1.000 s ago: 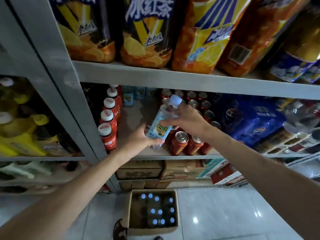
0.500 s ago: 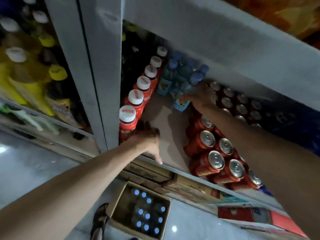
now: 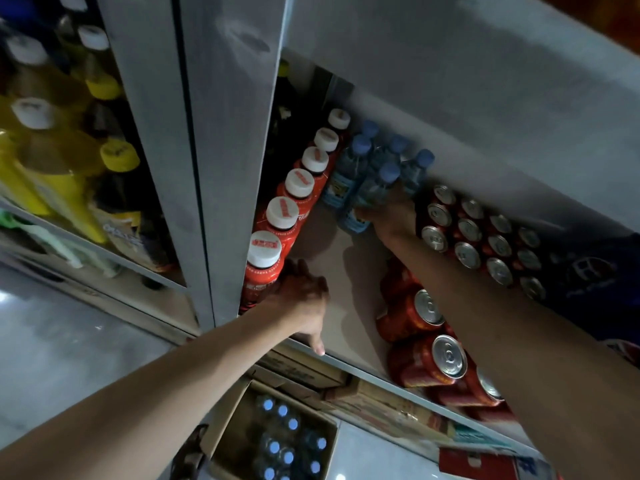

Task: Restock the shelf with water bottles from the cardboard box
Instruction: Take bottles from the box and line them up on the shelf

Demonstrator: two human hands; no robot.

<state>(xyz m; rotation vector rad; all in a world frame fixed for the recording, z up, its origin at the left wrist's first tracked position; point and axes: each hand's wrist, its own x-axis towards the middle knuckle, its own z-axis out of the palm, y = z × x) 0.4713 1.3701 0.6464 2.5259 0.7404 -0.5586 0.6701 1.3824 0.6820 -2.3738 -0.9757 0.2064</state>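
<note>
The right hand [image 3: 393,214] is reaching deep into the shelf [image 3: 332,271] and is gripping a blue-capped water bottle [image 3: 372,192] low on its body, fingers curled round it just above the label. That bottle is standing upright, or nearly so, at the front of a small cluster of other water bottles [image 3: 349,168] that are crowding the back of the bay, touching one another. To their left a row of red bottles [image 3: 298,188] with white caps is running from back to front along the grey post [image 3: 225,133]. To their right red cans [image 3: 467,233] are standing in rows, with more wrapped ones sitting nearer the front edge. The left hand [image 3: 301,296] is resting on the front of the shelf, holding nothing, its fingers loosely spread beside the nearest red bottle and its thumb hanging over the edge. Below, on the floor [image 3: 69,341], the cardboard box [image 3: 225,424] is sitting open, with blue caps of more bottles showing inside. In the neighbouring bay yellow-capped bottles [image 3: 114,154] are standing, blurred
</note>
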